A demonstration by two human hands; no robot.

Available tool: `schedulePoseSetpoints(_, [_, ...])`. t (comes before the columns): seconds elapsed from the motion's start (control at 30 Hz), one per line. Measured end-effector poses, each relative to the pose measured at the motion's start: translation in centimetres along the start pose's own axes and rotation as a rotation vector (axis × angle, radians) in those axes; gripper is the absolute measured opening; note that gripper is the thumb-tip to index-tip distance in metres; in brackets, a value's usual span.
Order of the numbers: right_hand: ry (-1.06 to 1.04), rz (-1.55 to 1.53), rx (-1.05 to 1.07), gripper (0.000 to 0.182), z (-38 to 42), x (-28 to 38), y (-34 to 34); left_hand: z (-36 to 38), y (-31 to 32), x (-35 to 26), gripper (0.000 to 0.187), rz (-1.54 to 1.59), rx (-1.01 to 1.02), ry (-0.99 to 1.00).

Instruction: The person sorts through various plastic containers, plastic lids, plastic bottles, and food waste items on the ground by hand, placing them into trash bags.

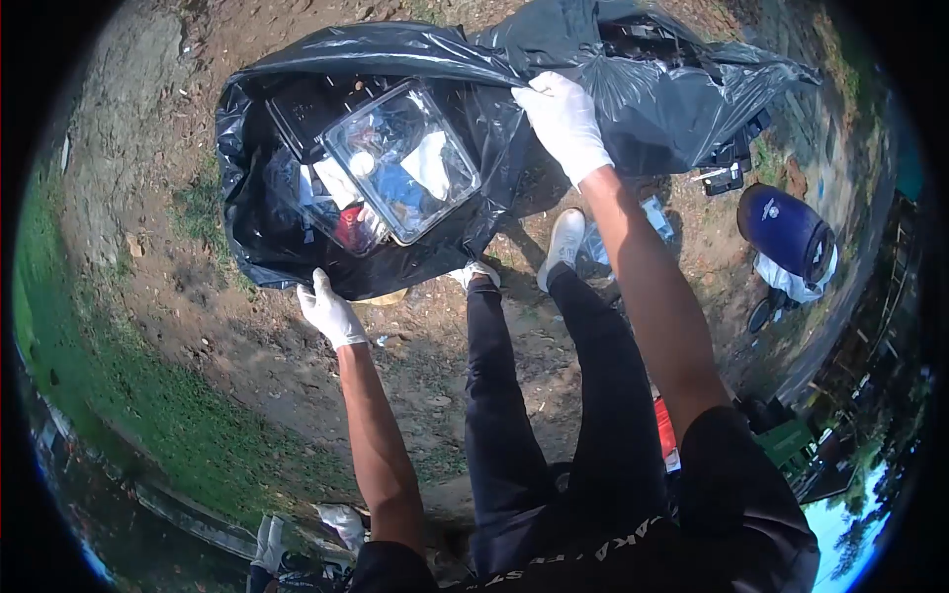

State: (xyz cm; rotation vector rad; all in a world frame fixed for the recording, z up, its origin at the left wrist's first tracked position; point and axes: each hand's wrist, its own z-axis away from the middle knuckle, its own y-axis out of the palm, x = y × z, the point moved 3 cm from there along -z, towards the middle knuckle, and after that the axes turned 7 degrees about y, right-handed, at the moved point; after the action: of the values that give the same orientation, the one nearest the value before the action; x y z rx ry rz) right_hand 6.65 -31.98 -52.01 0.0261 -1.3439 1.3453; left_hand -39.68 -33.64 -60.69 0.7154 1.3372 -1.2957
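A large black garbage bag (395, 47) lies with its mouth spread wide toward me. Gloved in white, my left hand (331, 311) pinches the bag's near rim at the lower left. My right hand (563, 124), in a white glove too, grips the rim on the right side, its arm stretched forward. Inside the bag sits a clear plastic container (400, 163), tilted, with white and blue bits in or under it. Beside it are a black tray (294, 111) and a red item (353, 227). A second black bag (643, 109) adjoins on the right.
A dark blue barrel (786, 229) lies tipped at the right, a white plastic bag (799, 281) at its mouth. Black plastic pieces (727, 168) and clear litter (654, 217) lie on the dirt. My shoes (563, 242) stand close below the bags. Grass (158, 415) covers the left.
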Motion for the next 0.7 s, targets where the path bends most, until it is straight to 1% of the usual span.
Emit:
schedulePoseSetpoints(0.07, [0.013,-0.032,-0.027,0.029,0.5,-0.5,0.4,4.8,1.5,-6.6,0.035,-0.06,0.01,-0.041])
schedulePoseSetpoints(0.13, [0.095,-0.178,-0.023,0.028,2.0,0.3,0.3,6.8,-0.4,-6.9,0.045,-0.165,-0.009,-0.004])
schedulePoseSetpoints(0.2, [0.096,-0.24,-0.02,0.025,3.1,0.3,-0.1,9.3,0.9,-10.0,0.046,-0.063,0.087,0.014])
schedulePoseSetpoints(0.27, [0.051,-0.346,-0.063,0.025,4.7,-0.2,-0.7,10.3,0.9,-9.3,0.044,-0.078,0.099,0.02])
schedulePoseSetpoints(0.3, [0.078,-0.337,-0.037,0.026,5.7,-0.8,-1.4,10.4,0.8,-8.8,0.051,-0.138,0.074,-0.028])
schedulePoseSetpoints(0.33, [0.102,-0.337,-0.01,0.026,6.7,-1.2,-2.2,10.2,0.7,-8.4,0.051,-0.156,0.105,-0.008])
schedulePoseSetpoints(0.4, [0.131,-0.389,0.018,0.029,8.8,-4.1,-3.5,10.5,0.6,-8.0,0.065,-0.242,0.042,-0.098])
schedulePoseSetpoints(0.43, [0.146,-0.418,0.037,0.029,10.0,-6.0,-4.6,11.3,1.4,-9.0,0.074,-0.258,0.055,-0.033])
schedulePoseSetpoints(0.47, [0.16,-0.435,0.027,0.028,11.1,-8.3,-5.7,12.4,2.5,-10.1,0.074,-0.282,0.082,-0.005])
schedulePoseSetpoints(0.53, [0.253,-0.421,0.029,0.03,13.7,-14.1,-8.7,15.1,4.6,-12.4,0.074,-0.562,-0.139,0.195])
schedulePoseSetpoints(0.57, [0.319,-0.384,0.037,0.03,14.9,-17.5,-10.2,16.2,5.7,-13.2,0.074,-0.675,-0.121,0.266])
schedulePoseSetpoints(0.6, [0.377,-0.343,0.053,0.031,16.2,-21.4,-11.6,17.8,7.2,-14.0,0.074,-0.686,-0.118,0.294])
schedulePoseSetpoints(0.67, [0.432,-0.346,-0.058,0.039,19.3,-30.2,-14.0,23.0,12.2,-16.0,0.069,-1.004,0.018,0.781])
schedulePoseSetpoints(0.7, [0.479,-0.47,-0.133,0.038,21.0,-36.1,-13.4,25.5,14.8,-15.4,0.061,-0.904,0.111,0.856])
